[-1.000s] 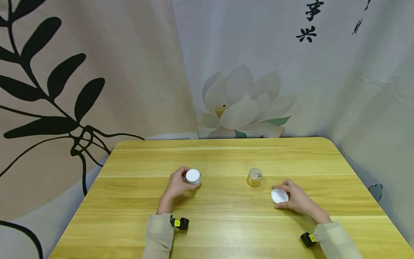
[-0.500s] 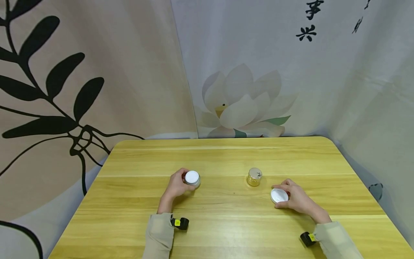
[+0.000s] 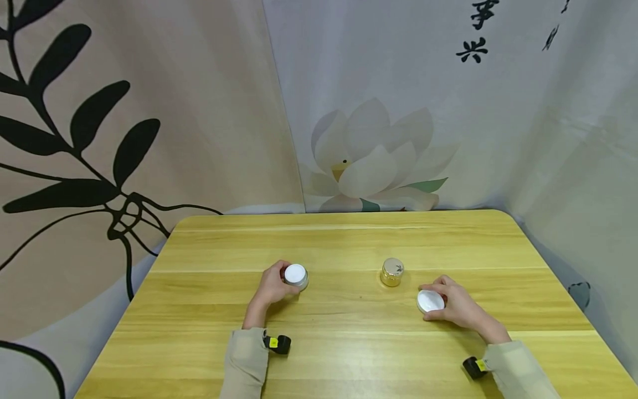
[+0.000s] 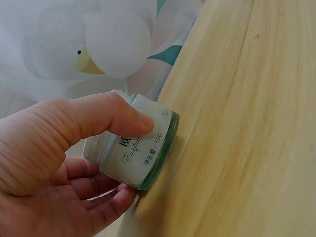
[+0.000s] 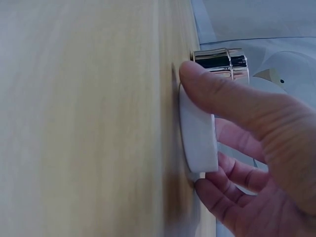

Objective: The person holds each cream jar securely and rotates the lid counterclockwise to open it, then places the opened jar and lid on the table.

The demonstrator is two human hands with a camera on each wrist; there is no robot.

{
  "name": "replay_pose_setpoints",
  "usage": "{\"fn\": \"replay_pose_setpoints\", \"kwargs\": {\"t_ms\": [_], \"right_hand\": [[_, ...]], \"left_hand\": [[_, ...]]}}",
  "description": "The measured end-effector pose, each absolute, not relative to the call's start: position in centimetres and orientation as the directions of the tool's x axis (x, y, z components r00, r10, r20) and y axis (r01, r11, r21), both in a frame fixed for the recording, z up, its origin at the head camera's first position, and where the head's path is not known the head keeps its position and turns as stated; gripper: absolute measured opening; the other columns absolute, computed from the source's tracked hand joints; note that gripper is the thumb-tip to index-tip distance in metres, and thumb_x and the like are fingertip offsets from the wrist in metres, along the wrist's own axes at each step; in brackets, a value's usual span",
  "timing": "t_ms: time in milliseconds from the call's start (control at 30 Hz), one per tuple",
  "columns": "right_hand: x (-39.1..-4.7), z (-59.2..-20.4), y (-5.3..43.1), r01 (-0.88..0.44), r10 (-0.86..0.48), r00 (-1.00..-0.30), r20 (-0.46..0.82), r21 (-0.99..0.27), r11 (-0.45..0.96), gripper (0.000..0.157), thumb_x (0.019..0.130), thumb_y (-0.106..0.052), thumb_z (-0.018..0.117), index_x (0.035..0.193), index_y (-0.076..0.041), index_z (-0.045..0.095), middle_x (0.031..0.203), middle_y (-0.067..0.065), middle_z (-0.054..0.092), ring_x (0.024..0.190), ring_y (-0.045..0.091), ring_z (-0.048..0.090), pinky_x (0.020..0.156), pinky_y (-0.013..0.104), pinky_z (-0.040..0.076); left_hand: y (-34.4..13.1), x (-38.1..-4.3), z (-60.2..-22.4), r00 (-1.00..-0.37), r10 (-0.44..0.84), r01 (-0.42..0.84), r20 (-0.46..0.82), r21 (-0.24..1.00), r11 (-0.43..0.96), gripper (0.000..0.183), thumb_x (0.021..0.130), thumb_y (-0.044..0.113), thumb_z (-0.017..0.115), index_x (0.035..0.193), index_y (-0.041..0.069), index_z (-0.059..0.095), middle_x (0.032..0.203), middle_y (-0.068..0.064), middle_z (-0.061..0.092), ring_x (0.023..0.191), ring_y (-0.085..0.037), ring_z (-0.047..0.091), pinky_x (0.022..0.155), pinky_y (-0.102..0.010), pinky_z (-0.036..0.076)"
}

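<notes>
My left hand (image 3: 271, 285) grips a small cream jar (image 3: 296, 276) from its left side, thumb and fingers curled round it. The left wrist view shows the jar (image 4: 140, 140) with pale glass sides, a greenish base and a printed label reading 50g. Its top is a flat white disc; cream or inner seal, I cannot tell. Over on the right, my right hand (image 3: 456, 305) pinches a round white jar lid (image 3: 430, 302) by its edge, low at the table. Its paler hollow side appears to face up. That lid (image 5: 197, 131) stands partly behind my thumb in the right wrist view.
A shiny gold jar (image 3: 392, 272) stands upright on the table between the hands, nearer the right one. Wood-grain boards make up the tabletop (image 3: 344, 332). Behind its far edge hangs a printed curtain (image 3: 219, 111).
My left hand and the cream jar have shifted very slightly left and toward me. The right hand keeps its place with the lid, and the gold jar stays where it was.
</notes>
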State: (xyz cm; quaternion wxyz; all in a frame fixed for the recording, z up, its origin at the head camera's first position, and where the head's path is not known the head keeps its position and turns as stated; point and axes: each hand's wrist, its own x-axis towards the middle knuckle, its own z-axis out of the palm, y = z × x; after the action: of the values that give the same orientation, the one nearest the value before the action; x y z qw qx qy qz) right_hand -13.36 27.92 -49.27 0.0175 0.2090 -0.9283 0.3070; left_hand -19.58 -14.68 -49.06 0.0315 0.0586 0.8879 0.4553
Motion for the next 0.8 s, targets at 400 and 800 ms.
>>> {"fn": "replay_pose_setpoints", "kwargs": {"t_ms": [400, 800], "right_hand": [[-13.3, -49.1, 28.0, -0.393, -0.371, -0.915, 0.156, -0.546, 0.74, 0.059, 0.064, -0.029, 0.086, 0.113, -0.003, 0.066, 0.093, 0.003, 0.05, 0.079, 0.015, 0.046, 0.067, 0.026, 0.039], [-13.3, -49.4, 27.9, -0.39, -0.361, -0.918, 0.163, -0.527, 0.755, 0.063, 0.062, -0.024, 0.087, 0.116, -0.001, 0.063, 0.095, 0.004, 0.053, 0.083, 0.017, 0.051, 0.07, 0.032, 0.044]], "left_hand": [[-13.4, -19.8, -47.6, -0.987, 0.14, 0.146, 0.076, 0.783, 0.604, 0.068, 0.067, 0.009, 0.082, 0.124, -0.008, 0.049, 0.119, -0.022, 0.052, 0.11, -0.037, 0.046, 0.089, -0.05, 0.042], [-7.1, -20.9, -46.7, -0.925, 0.262, 0.362, 0.274, 0.846, 0.393, 0.049, 0.073, 0.005, 0.077, 0.117, -0.004, 0.057, 0.114, -0.021, 0.058, 0.106, -0.039, 0.049, 0.09, -0.052, 0.041]]}}
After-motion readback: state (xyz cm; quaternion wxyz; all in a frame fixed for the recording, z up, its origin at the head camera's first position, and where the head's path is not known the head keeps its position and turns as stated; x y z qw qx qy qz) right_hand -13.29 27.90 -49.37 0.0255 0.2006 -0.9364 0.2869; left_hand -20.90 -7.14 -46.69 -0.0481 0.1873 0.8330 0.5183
